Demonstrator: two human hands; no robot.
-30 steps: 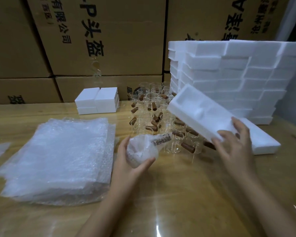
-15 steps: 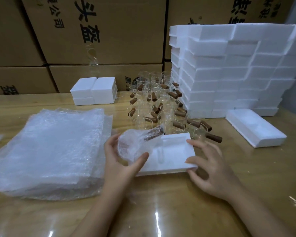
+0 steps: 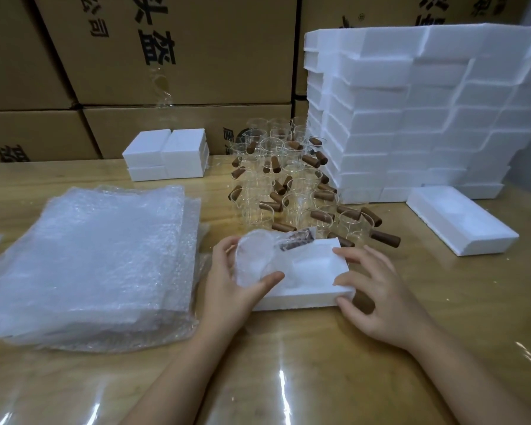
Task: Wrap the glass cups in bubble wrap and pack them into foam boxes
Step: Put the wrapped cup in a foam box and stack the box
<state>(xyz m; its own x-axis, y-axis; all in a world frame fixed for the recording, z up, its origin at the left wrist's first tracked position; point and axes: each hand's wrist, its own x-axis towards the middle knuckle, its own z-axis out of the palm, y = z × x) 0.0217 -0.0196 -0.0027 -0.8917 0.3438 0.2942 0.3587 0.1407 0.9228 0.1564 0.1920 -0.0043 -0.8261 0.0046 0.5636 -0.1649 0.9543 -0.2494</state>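
My left hand [image 3: 227, 289] grips a glass cup wrapped in bubble wrap [image 3: 256, 259], its brown handle pointing up right, over the left end of an open white foam box half [image 3: 316, 271] lying on the table. My right hand [image 3: 377, 299] holds the box half's right end, fingers curled round its corner. Several bare glass cups with brown handles [image 3: 288, 191] stand just behind. A stack of bubble wrap sheets [image 3: 98, 259] lies to the left.
A tall stack of white foam boxes [image 3: 426, 111] fills the back right, with one foam half [image 3: 460, 219] lying in front of it. Two small stacks of foam boxes [image 3: 169, 153] sit at the back. Cardboard cartons [image 3: 181, 56] line the wall behind the wooden table [image 3: 288, 363].
My right hand brought the foam box half down from the air and set it flat on the table. My left hand has moved the wrapped cup over its left end.
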